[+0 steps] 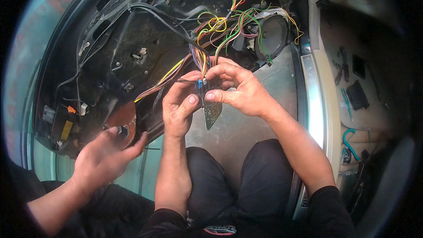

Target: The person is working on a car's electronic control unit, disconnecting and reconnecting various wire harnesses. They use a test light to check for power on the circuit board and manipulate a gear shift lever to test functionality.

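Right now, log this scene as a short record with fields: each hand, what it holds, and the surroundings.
left hand: pinches the small green circuit board at its blue connector
right hand: grips the same board from the other side
wiring: multicoloured wire bundle runs up from the board
backdrop: stripped black car door with a round speaker
other person: a hand at lower left, by the door's edge

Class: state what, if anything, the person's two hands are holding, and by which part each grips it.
Both hands hold a small green circuit board at its upper end, where the coloured wires plug in: left hand on its left edge, right hand pinching its right.
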### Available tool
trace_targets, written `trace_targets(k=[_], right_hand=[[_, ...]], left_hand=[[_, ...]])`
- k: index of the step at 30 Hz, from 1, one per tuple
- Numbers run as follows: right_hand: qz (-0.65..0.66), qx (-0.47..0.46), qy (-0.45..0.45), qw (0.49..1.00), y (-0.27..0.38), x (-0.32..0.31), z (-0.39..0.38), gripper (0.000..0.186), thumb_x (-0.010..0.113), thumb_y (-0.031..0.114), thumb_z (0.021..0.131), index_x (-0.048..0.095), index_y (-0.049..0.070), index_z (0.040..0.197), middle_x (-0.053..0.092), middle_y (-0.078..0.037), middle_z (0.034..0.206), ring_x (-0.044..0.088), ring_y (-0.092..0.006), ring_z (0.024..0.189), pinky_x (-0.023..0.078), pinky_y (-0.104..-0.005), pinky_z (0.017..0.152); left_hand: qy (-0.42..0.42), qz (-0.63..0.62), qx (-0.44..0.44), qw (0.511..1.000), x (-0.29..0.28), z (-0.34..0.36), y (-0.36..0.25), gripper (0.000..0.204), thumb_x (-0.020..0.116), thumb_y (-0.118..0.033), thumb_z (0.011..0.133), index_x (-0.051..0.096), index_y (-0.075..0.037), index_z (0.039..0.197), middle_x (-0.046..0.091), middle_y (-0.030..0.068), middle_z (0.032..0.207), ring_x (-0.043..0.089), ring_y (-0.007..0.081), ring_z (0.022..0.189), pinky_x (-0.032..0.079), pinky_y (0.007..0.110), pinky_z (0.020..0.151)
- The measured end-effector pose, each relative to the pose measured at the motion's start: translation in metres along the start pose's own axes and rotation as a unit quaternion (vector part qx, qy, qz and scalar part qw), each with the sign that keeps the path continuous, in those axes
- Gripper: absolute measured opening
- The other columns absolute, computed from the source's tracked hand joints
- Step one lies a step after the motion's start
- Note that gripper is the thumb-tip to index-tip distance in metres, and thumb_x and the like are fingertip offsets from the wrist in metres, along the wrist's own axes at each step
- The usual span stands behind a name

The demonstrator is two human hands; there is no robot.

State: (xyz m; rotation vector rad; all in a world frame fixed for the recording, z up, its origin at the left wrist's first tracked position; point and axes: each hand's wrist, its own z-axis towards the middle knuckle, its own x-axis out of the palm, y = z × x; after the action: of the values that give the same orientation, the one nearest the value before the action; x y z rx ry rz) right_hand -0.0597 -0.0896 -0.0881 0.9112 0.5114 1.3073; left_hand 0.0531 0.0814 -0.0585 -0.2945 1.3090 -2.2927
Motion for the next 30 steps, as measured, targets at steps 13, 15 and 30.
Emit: trace_targets(k=[13, 15, 30], right_hand=[[-0.069, -0.057, -0.079, 0.993, -0.022, 0.011, -0.001, 0.046, 0.087, 0.021, 0.078, 0.064, 0.005, 0.115, 0.052, -0.017, 0.140, 0.052, -0.0304, 0.131, 0.044, -0.0396, 0.107], [-0.037, -0.049, -0.086, 0.994, -0.024, 0.013, 0.000, 0.050, 0.088, 0.022, 0.076, 0.062, 0.002, 0.114, 0.054, -0.020, 0.136, 0.051, -0.0338, 0.134, 0.042, -0.0395, 0.110], [-0.192, -0.078, -0.029, 0.978, -0.013, -0.005, 0.000, 0.049, 0.090, 0.023, 0.077, 0.069, 0.005, 0.118, 0.056, -0.011, 0.141, 0.059, -0.0233, 0.123, 0.052, -0.0342, 0.090]], left_hand=[[-0.013, -0.057, -0.083, 0.995, -0.005, -0.005, 0.003, 0.059, 0.074, -0.023, 0.091, 0.052, 0.003, 0.139, 0.053, 0.0163, 0.142, 0.052, 0.0283, 0.132, 0.046, 0.044, 0.108], [-0.023, -0.042, -0.080, 0.996, -0.007, -0.004, 0.003, 0.064, 0.070, -0.022, 0.089, 0.047, 0.006, 0.142, 0.055, 0.0176, 0.139, 0.057, 0.0283, 0.127, 0.050, 0.042, 0.105], [0.023, -0.094, -0.107, 0.990, -0.011, 0.000, 0.012, 0.068, 0.064, -0.023, 0.087, 0.046, 0.008, 0.144, 0.056, 0.0209, 0.141, 0.056, 0.0304, 0.128, 0.040, 0.045, 0.113]])
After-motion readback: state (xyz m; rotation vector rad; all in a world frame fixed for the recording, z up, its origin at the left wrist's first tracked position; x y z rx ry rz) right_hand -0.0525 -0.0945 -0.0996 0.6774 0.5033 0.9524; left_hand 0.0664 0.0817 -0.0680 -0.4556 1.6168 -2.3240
